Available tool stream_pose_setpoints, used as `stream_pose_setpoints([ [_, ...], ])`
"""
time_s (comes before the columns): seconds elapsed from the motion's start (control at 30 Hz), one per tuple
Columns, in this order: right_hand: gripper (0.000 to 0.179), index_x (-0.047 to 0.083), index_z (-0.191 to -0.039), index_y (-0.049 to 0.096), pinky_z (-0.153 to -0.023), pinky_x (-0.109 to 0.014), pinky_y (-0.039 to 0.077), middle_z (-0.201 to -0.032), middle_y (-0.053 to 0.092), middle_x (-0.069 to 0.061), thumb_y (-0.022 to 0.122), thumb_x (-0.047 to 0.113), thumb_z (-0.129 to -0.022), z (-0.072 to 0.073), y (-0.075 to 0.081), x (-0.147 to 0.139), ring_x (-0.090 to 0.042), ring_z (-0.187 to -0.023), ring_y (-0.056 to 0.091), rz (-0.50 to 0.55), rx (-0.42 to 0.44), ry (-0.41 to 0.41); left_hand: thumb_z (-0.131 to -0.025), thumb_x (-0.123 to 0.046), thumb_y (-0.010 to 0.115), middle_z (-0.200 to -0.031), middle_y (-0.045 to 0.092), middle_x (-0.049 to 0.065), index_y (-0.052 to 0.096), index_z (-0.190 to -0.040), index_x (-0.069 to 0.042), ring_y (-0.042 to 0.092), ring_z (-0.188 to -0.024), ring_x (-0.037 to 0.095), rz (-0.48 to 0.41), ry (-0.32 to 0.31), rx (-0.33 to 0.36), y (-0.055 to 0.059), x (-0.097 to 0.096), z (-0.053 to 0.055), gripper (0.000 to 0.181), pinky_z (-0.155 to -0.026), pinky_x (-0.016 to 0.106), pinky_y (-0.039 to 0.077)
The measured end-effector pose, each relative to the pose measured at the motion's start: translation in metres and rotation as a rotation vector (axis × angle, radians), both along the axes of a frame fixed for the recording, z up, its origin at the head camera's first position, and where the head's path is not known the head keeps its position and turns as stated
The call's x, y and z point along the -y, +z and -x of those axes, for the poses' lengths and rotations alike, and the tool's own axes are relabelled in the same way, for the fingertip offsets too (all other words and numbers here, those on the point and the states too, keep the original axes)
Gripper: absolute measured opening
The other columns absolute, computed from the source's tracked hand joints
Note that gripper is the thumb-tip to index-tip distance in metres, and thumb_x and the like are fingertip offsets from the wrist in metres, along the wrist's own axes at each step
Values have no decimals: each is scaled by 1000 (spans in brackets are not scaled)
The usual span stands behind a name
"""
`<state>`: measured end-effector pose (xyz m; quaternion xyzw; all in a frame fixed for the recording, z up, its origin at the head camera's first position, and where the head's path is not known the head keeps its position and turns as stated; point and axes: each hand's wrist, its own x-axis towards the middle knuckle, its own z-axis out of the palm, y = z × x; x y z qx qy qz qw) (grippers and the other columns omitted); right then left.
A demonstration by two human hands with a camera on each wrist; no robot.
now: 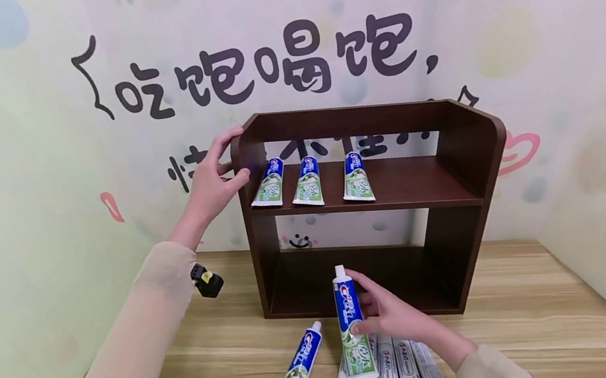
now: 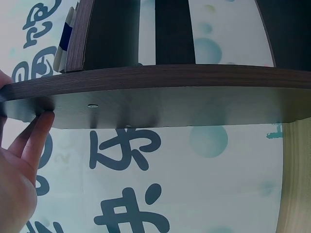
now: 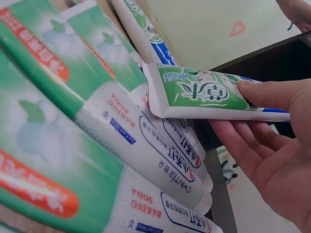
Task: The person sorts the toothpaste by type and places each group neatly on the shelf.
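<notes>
In the head view my left hand (image 1: 211,181) grips the upper left side panel of a dark brown two-tier shelf (image 1: 366,205), thumb at the front edge. The left wrist view shows fingers (image 2: 44,128) against the panel's outer face. My right hand (image 1: 386,309) pinches a blue and green toothpaste tube (image 1: 353,328) between thumb and fingers, cap up, before the lower tier. The right wrist view shows the thumb on the tube's printed face (image 3: 199,92). On the upper tier lie three similar tubes: the left one (image 1: 270,182), the middle one (image 1: 308,181) and the right one (image 1: 357,178).
Another blue and green tube (image 1: 295,377) lies on the wooden table (image 1: 204,352), left of the held one. Below the right hand lie several green and white baking soda toothpaste tubes (image 1: 390,375) side by side. A printed wall (image 1: 39,193) stands behind the shelf.
</notes>
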<state>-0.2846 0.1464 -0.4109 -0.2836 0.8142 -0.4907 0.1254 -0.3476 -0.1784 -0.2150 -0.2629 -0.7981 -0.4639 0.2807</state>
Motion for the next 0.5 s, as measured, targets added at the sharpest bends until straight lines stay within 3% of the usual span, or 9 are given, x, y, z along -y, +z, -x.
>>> stream_pose_setpoints([
  [0.07, 94, 31, -157, 13, -90, -44, 59, -130, 59, -24, 73, 13, -87, -1, 1, 0, -27, -105, 67, 15, -1, 10, -91, -4, 61, -159, 38, -1, 40, -149, -22, 64, -117, 44, -3, 3, -5, -4, 3, 8, 64, -88, 52, 59],
  [0.2, 94, 30, -157, 14, -89, -43, 59, -131, 58, -25, 73, 11, -87, -4, 3, 1, -27, -104, 67, 34, -1, 28, -91, -6, 62, -158, 39, -7, 42, -147, -30, 66, -116, 40, -1, 9, -16, -6, 5, 12, 64, -87, 48, 60],
  [0.5, 94, 39, -156, 14, -89, -42, 60, -135, 58, -22, 73, 14, -88, -8, 7, 1, -24, -101, 68, -24, -28, 30, -91, -4, 62, -157, 40, -7, 42, -147, -28, 66, -116, 41, 5, 7, -30, -5, 4, 11, 65, -85, 45, 61],
])
